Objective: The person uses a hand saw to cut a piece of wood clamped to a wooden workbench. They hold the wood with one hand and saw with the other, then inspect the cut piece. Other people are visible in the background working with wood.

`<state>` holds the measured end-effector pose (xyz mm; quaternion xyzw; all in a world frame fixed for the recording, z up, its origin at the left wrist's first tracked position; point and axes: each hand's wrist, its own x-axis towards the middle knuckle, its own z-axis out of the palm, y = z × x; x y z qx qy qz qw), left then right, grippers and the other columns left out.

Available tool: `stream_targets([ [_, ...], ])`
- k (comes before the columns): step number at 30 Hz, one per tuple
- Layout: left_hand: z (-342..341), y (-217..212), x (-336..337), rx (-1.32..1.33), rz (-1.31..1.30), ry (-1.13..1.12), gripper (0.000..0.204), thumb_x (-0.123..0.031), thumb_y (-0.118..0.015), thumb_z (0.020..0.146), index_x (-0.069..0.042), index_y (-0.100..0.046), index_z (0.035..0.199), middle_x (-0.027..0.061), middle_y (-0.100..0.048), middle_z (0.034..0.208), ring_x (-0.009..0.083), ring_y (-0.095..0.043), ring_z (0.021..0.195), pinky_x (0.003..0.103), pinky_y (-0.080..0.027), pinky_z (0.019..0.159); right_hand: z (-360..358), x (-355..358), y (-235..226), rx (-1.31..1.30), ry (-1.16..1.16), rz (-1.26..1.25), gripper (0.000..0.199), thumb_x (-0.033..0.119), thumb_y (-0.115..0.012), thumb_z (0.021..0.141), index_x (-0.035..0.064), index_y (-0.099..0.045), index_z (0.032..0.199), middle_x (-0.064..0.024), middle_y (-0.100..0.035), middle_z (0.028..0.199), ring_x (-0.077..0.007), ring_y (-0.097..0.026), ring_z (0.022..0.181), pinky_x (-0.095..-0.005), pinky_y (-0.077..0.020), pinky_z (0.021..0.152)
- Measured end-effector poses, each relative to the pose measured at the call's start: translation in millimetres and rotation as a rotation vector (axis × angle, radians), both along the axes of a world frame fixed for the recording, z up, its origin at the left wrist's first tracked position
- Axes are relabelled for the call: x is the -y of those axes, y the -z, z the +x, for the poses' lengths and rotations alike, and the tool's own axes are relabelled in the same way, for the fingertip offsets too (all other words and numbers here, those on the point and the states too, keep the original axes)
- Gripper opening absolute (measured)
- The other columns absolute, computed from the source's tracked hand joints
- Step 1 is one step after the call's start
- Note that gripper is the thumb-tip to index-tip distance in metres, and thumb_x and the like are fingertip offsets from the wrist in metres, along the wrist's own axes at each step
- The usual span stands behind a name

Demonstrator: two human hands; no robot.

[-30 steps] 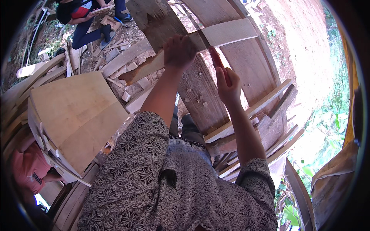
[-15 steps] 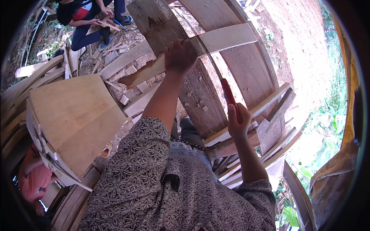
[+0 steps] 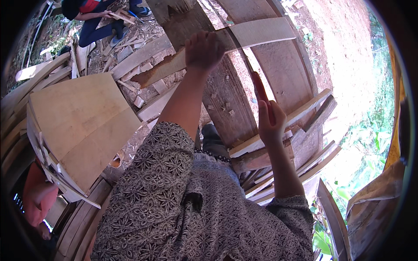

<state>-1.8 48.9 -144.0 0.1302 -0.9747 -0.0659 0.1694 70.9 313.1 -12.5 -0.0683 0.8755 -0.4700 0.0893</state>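
My left hand (image 3: 204, 51) is closed over a pale wooden board (image 3: 266, 33), its fingers curled at the far edge. The board's left end is ragged and brownish, and it lies across a thick dark plank (image 3: 228, 115). My right hand (image 3: 272, 119) grips the red handle of a handsaw (image 3: 263, 93). The saw's thin dark blade crosses the board just right of my left hand. How deep the blade sits in the wood is too small to tell.
Stacked boards (image 3: 311, 113) lie at the right, beside a broad curved plank (image 3: 283, 74). At the left, wide smooth boards (image 3: 82, 126) rest on a pile. Wood scraps (image 3: 139, 102) litter the ground. One person (image 3: 98, 21) holds wood at far left; another (image 3: 41, 193) is at lower left.
My right hand and the saw have moved a little away from me along the cut line. My left hand stays on the board. The whole view has shifted slightly.
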Motion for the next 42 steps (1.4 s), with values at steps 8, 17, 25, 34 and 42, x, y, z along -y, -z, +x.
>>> stream_targets([
  [8, 2.3, 2.1, 4.3, 0.050, -0.048, 0.007, 0.034, -0.043, -0.061, 0.090, -0.014, -0.059, 0.107, 0.0087, -0.057, 0.111, 0.0290, -0.055, 0.106, 0.049, -0.044, 0.088, 42.9, -50.6, -40.2, 0.159, -0.023, -0.021, 0.035, 0.021, -0.066, 0.101, 0.0046, -0.054, 0.073, 0.0024, -0.045, 0.058, -0.0060, -0.040, 0.055, -0.0291, -0.0308, 0.050],
  [17, -1.6, -8.7, -3.0, -0.003, -0.035, 0.022, 0.027, -0.040, -0.060, 0.092, -0.016, -0.058, 0.104, 0.0078, -0.059, 0.109, 0.0297, -0.060, 0.106, 0.051, -0.048, 0.087, -58.9, 65.0, 37.7, 0.006, 0.018, -0.088, 0.047, 0.035, -0.067, 0.102, 0.0030, -0.052, 0.071, -0.0059, -0.044, 0.057, -0.0147, -0.041, 0.054, -0.0371, -0.0343, 0.052],
  [25, 0.4, 9.2, 3.4, -0.068, 0.009, 0.015, 0.032, -0.041, -0.061, 0.089, -0.014, -0.060, 0.105, 0.0083, -0.057, 0.111, 0.0300, -0.056, 0.107, 0.050, -0.043, 0.091, 5.5, -13.7, 9.8, 0.172, 0.018, -0.056, 0.042, 0.025, -0.068, 0.101, 0.0053, -0.050, 0.068, 0.0010, -0.043, 0.058, -0.0060, -0.039, 0.056, -0.0301, -0.0297, 0.051],
  [34, 1.2, 2.7, 1.6, 0.055, 0.017, 0.023, 0.035, -0.044, -0.059, 0.091, -0.016, -0.061, 0.111, 0.0095, -0.058, 0.117, 0.0304, -0.054, 0.113, 0.051, -0.041, 0.096, -50.2, 51.4, 34.1, 0.047, -0.022, -0.089, 0.040, 0.026, -0.067, 0.101, 0.0033, -0.053, 0.071, -0.0035, -0.047, 0.058, -0.0099, -0.042, 0.056, -0.0319, -0.0332, 0.052],
  [42, 0.8, 6.2, 5.5, 0.055, 0.051, 0.020, 0.027, -0.041, -0.058, 0.093, -0.017, -0.059, 0.105, 0.0072, -0.060, 0.111, 0.0312, -0.059, 0.107, 0.055, -0.046, 0.089, -46.7, 53.8, 38.9, 0.064, -0.017, -0.066, 0.042, 0.029, -0.068, 0.101, 0.0038, -0.052, 0.072, 0.0003, -0.044, 0.058, -0.0071, -0.040, 0.057, -0.0310, -0.0316, 0.052],
])
